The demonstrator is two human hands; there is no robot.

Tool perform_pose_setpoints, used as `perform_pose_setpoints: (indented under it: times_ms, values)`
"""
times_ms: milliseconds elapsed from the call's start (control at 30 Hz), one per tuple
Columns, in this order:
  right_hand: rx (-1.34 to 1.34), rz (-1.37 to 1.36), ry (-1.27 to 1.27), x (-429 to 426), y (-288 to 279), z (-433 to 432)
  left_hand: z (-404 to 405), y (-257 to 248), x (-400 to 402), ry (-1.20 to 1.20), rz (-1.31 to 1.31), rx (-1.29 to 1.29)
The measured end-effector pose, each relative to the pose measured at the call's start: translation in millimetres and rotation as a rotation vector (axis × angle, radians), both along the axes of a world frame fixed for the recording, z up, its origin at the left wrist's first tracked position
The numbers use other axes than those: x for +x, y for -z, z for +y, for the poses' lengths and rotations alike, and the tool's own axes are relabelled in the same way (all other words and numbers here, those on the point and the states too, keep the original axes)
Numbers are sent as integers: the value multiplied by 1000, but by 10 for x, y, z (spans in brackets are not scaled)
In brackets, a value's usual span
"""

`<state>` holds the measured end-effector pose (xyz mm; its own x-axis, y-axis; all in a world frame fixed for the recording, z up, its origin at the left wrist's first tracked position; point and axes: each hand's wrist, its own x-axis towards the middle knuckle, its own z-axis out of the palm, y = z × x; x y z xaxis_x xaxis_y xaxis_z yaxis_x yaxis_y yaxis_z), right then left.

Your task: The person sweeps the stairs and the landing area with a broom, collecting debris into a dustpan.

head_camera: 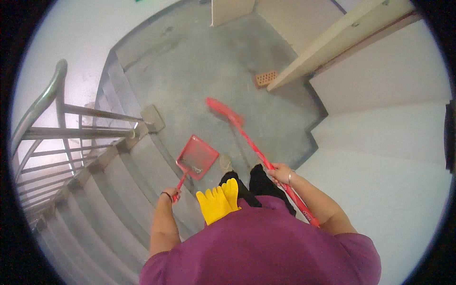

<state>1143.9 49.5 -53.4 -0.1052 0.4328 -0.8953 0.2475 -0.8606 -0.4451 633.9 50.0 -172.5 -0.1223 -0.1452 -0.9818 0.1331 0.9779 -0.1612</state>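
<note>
My left hand (174, 195) grips the short handle of a red dustpan (199, 156), which is low by the edge of the stairs. Some grey debris (195, 169) lies in the pan near its handle end. In my right hand (281, 174) is the red shaft of a broom (254, 148), slanting from beside my right arm toward the floor ahead. The broom head (224, 110) looks blurred and sits over the grey floor, beyond the dustpan and apart from it. A yellow rubber glove (218, 200) hangs at the front of my waist.
A perforated brick (265, 79) stands against the edge of an open door (320, 46). Concrete steps (117, 178) run along my left, bordered by a metal railing (78, 133). White walls (374, 142) rise on the right. Another door panel (231, 12) shows at the far end.
</note>
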Motion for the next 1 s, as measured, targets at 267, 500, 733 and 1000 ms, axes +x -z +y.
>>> perform_pose_setpoints:
  times_ms: [267,500,733,1000]
  values:
    - [5,-230,180,323,232,-250,-342,430,-211,-115,-107,73]
    - [-174,142,593,512,869,-287,-387,332,-349,-149,-194,34]
    - [-294,-8,470,563,1169,401,246,94,-271,-73,-244,-43]
    - [-541,259,600,265,444,2530,1472,-602,-545,-501,-192,-30]
